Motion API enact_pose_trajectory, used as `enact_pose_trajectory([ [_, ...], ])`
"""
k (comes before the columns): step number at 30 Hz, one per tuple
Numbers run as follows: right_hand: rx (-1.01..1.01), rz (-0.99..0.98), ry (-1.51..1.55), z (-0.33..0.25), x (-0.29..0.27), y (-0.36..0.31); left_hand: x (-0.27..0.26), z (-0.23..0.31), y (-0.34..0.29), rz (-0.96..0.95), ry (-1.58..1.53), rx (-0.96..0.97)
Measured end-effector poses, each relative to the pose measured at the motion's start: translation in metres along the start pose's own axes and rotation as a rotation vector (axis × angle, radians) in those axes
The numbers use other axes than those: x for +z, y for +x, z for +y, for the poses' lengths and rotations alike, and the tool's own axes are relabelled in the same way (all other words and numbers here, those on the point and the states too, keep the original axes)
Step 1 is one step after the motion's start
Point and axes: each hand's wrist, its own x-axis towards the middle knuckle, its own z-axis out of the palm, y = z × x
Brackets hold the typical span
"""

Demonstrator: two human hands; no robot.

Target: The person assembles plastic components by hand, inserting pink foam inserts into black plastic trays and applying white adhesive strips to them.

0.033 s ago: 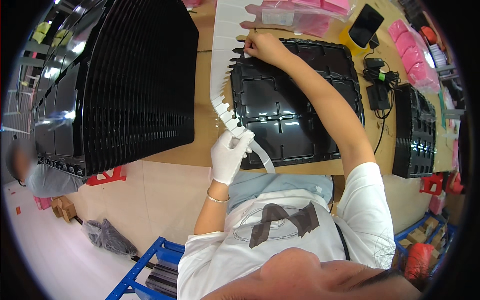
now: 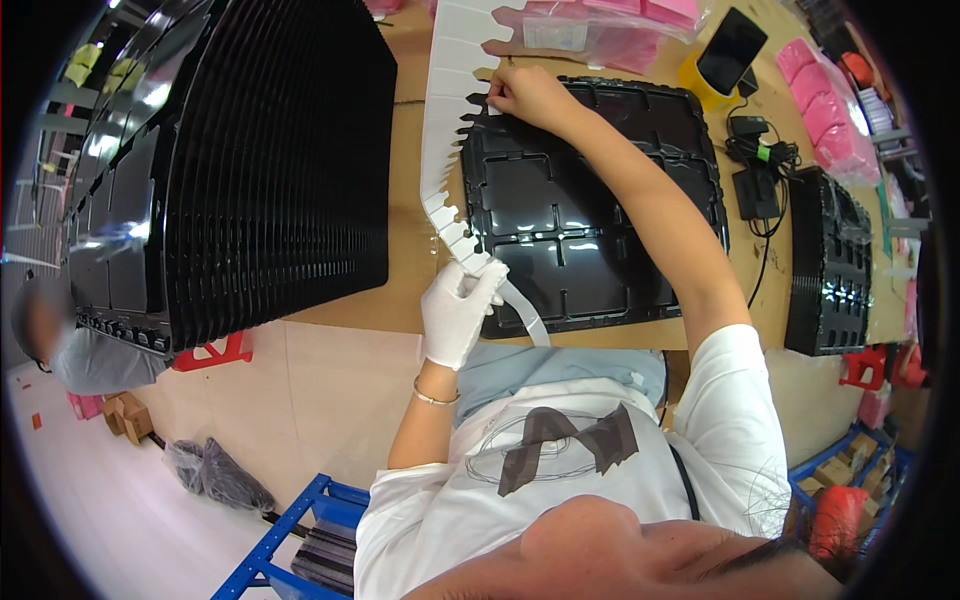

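Observation:
A long white strip (image 2: 452, 130) with notched, tab-like segments runs from the far edge of the table toward me. My left hand (image 2: 457, 315), in a white glove, is closed on its near end, and a narrow white tail curls out past the fingers. Bare, my right hand (image 2: 528, 97) pinches at the far left corner of a black plastic tray (image 2: 545, 195), beside the strip's notched edge. A small white piece (image 2: 494, 110) shows under its fingertips; the rest is covered by the fingers. The tray lies flat before me.
At the left rises a tall stack of black trays (image 2: 290, 170). Toward the right are a phone (image 2: 732, 50) on a yellow stand, black cables with an adapter (image 2: 757, 192), and a smaller black tray stack (image 2: 828, 265). Pink packs (image 2: 828, 115) lie behind. Another person (image 2: 95, 355) is at far left.

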Motion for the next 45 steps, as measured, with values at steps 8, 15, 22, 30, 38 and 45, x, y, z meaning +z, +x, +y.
enact_pose_trajectory([
  [8, 0.016, 0.023, -0.037, -0.002, 0.002, -0.005, 0.002, -0.003, -0.001, 0.015, -0.018, 0.013],
  [15, -0.001, -0.262, 0.568, -0.01, -0.026, -0.033, 0.001, 0.005, -0.004, -0.002, -0.073, -0.02],
  [22, 0.47, -0.303, 1.707, -0.075, -0.021, -0.154, 0.013, 0.022, -0.011, -0.025, -0.287, 0.024],
  [30, 0.368, 0.243, 0.946, -0.109, -0.012, -0.244, 0.046, 0.02, -0.013, -0.17, -0.309, -0.009],
  [38, 0.304, 0.455, 0.777, -0.109, -0.02, -0.275, 0.074, 0.021, -0.016, -0.205, -0.275, 0.036],
  [45, 0.205, 0.599, 0.718, -0.099, -0.023, -0.294, 0.089, 0.024, -0.014, -0.24, -0.107, 0.052],
])
